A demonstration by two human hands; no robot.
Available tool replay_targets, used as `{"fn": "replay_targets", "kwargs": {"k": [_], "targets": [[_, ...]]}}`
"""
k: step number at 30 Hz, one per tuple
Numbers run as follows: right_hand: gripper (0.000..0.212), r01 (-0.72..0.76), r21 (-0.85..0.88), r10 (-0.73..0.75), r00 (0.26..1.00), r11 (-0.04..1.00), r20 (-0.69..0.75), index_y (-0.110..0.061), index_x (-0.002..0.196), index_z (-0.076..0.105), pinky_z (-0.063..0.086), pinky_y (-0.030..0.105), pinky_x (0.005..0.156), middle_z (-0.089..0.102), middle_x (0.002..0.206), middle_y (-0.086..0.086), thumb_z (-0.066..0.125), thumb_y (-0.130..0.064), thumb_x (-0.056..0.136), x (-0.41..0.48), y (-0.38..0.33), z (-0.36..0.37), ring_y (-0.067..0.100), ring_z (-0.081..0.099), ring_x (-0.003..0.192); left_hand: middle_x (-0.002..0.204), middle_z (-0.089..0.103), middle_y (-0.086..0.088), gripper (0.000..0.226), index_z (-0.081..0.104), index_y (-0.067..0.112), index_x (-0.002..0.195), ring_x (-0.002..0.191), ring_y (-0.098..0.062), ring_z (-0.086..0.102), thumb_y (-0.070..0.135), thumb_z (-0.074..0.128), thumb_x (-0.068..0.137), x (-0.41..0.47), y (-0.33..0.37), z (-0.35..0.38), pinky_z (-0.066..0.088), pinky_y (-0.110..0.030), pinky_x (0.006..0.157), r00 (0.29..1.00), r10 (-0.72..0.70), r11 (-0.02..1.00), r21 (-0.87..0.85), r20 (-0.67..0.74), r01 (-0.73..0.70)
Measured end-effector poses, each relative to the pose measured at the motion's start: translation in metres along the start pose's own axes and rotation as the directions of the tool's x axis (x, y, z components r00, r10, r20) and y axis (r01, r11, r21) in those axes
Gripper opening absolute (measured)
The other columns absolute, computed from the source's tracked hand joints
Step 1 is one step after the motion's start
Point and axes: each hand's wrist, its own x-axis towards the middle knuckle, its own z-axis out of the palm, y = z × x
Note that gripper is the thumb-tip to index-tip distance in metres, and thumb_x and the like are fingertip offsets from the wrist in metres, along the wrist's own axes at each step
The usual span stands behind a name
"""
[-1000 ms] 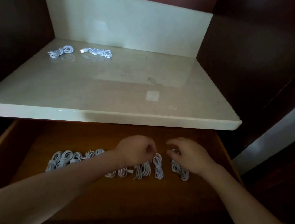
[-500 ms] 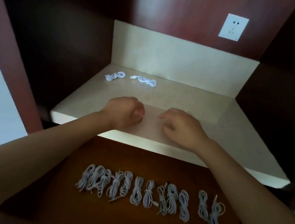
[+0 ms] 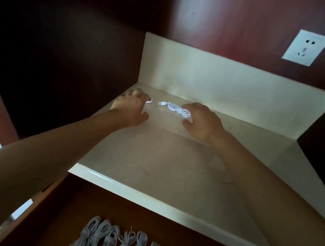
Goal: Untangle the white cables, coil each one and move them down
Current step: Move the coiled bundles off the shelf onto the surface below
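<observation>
Two last white cables are being reached for at the back of the pale shelf [image 3: 173,164], mid-frame: the left hand [image 3: 132,107] is being curled over one cable [image 3: 150,101], grip unclear, while the right hand [image 3: 202,121] is being spread open beside the loose cable [image 3: 178,109], nothing held. Coiled cables [image 3: 123,244] are being lined up along the bottom edge on the wooden surface [image 3: 66,213], probably as the finished row.

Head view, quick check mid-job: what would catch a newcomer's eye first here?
Both hands reach to the back of the pale stone shelf: the left hand covers one white cable, of which only a bit shows, and the right hand is at a coiled white cable whose USB plug points left. Below, a row of coiled cables lies on the dark wooden surface, and a white wall socket stands out at upper right.
</observation>
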Motion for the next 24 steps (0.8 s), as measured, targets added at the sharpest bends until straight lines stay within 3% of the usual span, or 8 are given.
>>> {"fn": "replay_targets", "kwargs": {"k": [4,8,11,14,19,24], "targets": [[0.05,-0.035,0.034,0.035,0.999,0.999,0.009,-0.024,0.143,0.044,0.042,0.038,0.099,0.049,0.139,0.002,0.053,-0.026,0.094,0.032,0.014,0.02,0.027,0.045,0.129,0.143,0.039,-0.01,0.057,0.039,0.016,0.141,0.13,-0.031,0.041,0.035,0.057,0.091,0.024,-0.007,0.021,0.038,-0.039,0.099,0.997,-0.061,0.998,0.0,-0.042,0.061],[0.052,-0.096,0.085,0.094,0.995,0.992,0.028,-0.023,0.15,0.034,0.034,0.037,0.108,0.037,0.154,0.0,0.045,-0.026,0.099,0.052,0.022,0.035,0.025,0.033,0.14,0.144,0.042,-0.011,0.057,0.037,0.014,0.142,0.129,-0.033,0.043,0.036,0.055,0.093,0.038,-0.011,0.035,0.038,-0.04,0.1,0.992,-0.114,0.993,-0.019,-0.062,0.113],[0.054,-0.084,0.086,0.076,0.993,0.993,0.093,-0.021,0.153,0.026,0.025,0.037,0.115,0.028,0.159,0.001,0.04,-0.025,0.102,0.06,0.023,0.045,0.022,0.022,0.147,0.133,0.052,-0.011,0.048,0.043,0.014,0.136,0.12,-0.033,0.051,0.028,0.053,0.091,0.042,-0.013,0.039,0.042,-0.037,0.092,0.991,-0.103,0.995,-0.014,-0.079,0.103],[0.054,-0.131,0.107,0.112,0.979,0.986,0.168,-0.021,0.153,0.023,0.027,0.039,0.114,0.027,0.159,0.002,0.039,-0.028,0.102,0.062,0.021,0.053,0.023,0.021,0.146,0.132,0.052,-0.011,0.046,0.045,0.014,0.136,0.116,-0.033,0.053,0.026,0.051,0.092,0.042,-0.012,0.044,0.043,-0.039,0.091,0.991,-0.106,0.993,0.032,-0.081,0.109],[0.034,-0.16,0.091,0.152,0.984,0.983,0.092,-0.012,0.13,0.047,0.04,0.04,0.097,0.039,0.135,0.01,0.042,-0.028,0.1,0.062,0.012,0.053,0.029,0.038,0.129,0.136,0.046,-0.017,0.051,0.036,0.01,0.141,0.122,-0.036,0.047,0.025,0.05,0.094,0.049,-0.01,0.046,0.04,-0.044,0.095,0.984,-0.136,0.973,0.171,-0.111,0.154],[0.033,-0.169,0.049,0.168,0.986,0.984,0.021,-0.011,0.119,0.061,0.043,0.036,0.089,0.047,0.125,0.009,0.043,-0.026,0.097,0.056,0.001,0.054,0.028,0.048,0.118,0.13,0.053,-0.016,0.034,0.048,0.009,0.13,0.121,-0.036,0.046,0.021,0.044,0.099,0.051,-0.016,0.054,0.038,-0.042,0.097,0.97,-0.232,0.925,0.292,-0.071,0.242]]}}
